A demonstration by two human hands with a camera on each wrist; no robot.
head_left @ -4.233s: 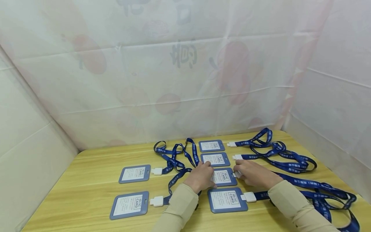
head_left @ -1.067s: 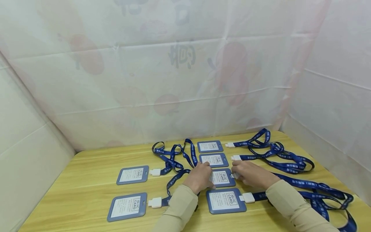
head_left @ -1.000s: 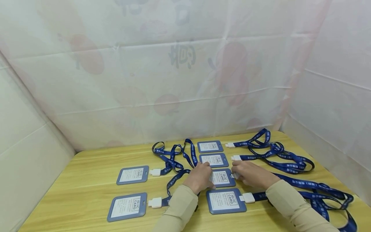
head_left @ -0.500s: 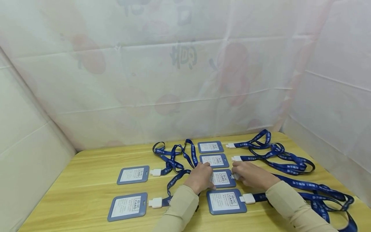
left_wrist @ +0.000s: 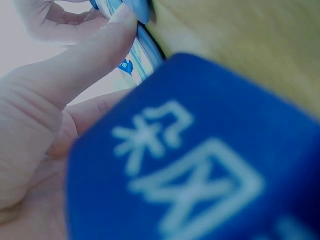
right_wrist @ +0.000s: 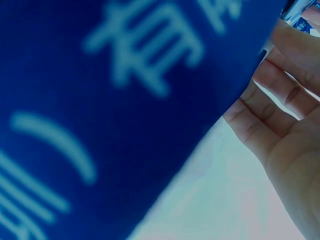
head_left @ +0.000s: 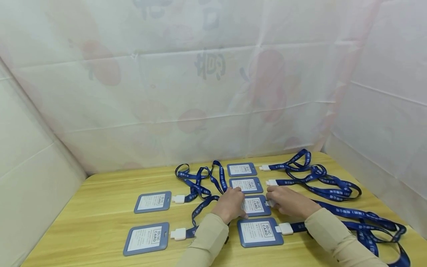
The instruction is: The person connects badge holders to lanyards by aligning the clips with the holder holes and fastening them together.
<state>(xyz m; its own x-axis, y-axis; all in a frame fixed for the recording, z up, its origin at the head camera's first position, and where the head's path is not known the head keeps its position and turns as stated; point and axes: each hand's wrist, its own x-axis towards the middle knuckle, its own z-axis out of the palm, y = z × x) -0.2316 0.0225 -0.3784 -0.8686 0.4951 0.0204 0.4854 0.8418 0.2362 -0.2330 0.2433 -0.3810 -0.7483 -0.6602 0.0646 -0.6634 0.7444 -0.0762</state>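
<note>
In the head view, my left hand (head_left: 230, 204) holds the left end of a blue-framed badge holder (head_left: 256, 205), third from the back in the right-hand column. Its thumb (left_wrist: 107, 55) presses the holder's edge in the left wrist view. My right hand (head_left: 288, 200) pinches the white clip (head_left: 271, 203) at that holder's slotted end, and the fingers mostly cover the clip. A dark blue lanyard (head_left: 350, 211) with white lettering trails right from under the right wrist. Blurred blue lanyard strap (left_wrist: 190, 165) fills much of the left wrist view, and another strap (right_wrist: 125, 100) crosses the right wrist view.
Nearer me lies another badge holder (head_left: 260, 232) with its clip (head_left: 285, 228). Two more, one holder (head_left: 246, 185) and one farther back (head_left: 241, 169), lie behind. On the left are two holders (head_left: 152, 202) (head_left: 146, 239) with tangled lanyards (head_left: 200, 183). White sheeting (head_left: 166, 92) surrounds the wooden table (head_left: 90, 207).
</note>
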